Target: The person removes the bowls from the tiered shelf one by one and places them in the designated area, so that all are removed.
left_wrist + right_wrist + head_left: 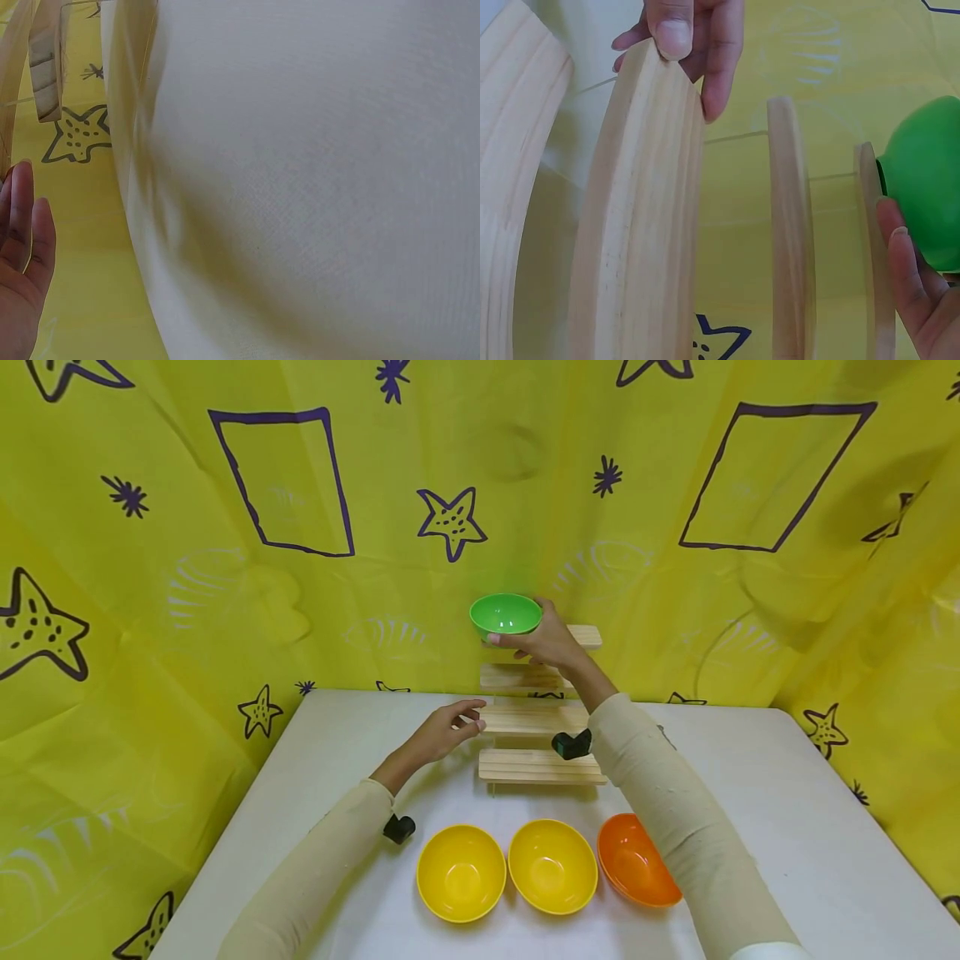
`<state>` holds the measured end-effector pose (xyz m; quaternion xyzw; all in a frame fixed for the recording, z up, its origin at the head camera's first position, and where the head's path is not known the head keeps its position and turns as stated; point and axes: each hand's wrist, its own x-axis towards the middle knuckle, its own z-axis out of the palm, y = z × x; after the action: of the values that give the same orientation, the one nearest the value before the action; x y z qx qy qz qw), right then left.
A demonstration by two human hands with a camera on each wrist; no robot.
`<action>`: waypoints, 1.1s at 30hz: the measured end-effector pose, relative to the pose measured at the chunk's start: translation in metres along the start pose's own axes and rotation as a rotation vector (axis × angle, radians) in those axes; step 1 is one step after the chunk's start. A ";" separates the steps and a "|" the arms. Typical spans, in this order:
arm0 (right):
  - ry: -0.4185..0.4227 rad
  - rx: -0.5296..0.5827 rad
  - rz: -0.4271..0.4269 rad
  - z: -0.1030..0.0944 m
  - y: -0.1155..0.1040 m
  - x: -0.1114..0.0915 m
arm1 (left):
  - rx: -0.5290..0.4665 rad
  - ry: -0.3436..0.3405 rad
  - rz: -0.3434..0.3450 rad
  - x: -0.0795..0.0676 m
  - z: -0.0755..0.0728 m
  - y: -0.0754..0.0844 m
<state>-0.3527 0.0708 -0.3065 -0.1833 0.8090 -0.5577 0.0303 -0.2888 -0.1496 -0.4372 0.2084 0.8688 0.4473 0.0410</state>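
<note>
A tiered wooden shelf (536,721) stands at the far side of the table, its slats stepping up toward the yellow backdrop. My right hand (551,639) grips a green bowl (505,612) by its right side, at the left part of the top slat. In the right wrist view the bowl's base (882,177) sits against or just by that slat; contact is uncertain. My left hand (442,733) holds the left end of a lower slat (641,202), thumb on its upper face and fingers behind it. Two yellow bowls (461,873) and an orange bowl (637,860) rest in front of the shelf.
The white table (360,727) is bounded by yellow curtains (405,585) at the back and sides. My right forearm (675,827) passes above the orange bowl and covers part of it. A dark wrist camera (572,745) overlaps the lower slats in the head view.
</note>
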 end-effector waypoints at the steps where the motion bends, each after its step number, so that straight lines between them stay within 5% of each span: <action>1: 0.002 -0.003 -0.005 0.000 0.001 0.000 | -0.001 -0.001 0.001 0.000 0.000 0.000; 16: 0.021 0.056 -0.093 0.002 0.007 0.004 | -0.018 0.000 0.004 0.001 0.000 0.001; 33: 0.049 0.051 0.033 0.002 0.004 -0.003 | -0.030 -0.006 0.023 0.001 -0.001 -0.001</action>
<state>-0.3500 0.0714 -0.3119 -0.1556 0.7979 -0.5818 0.0243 -0.2899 -0.1507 -0.4368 0.2191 0.8595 0.4599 0.0416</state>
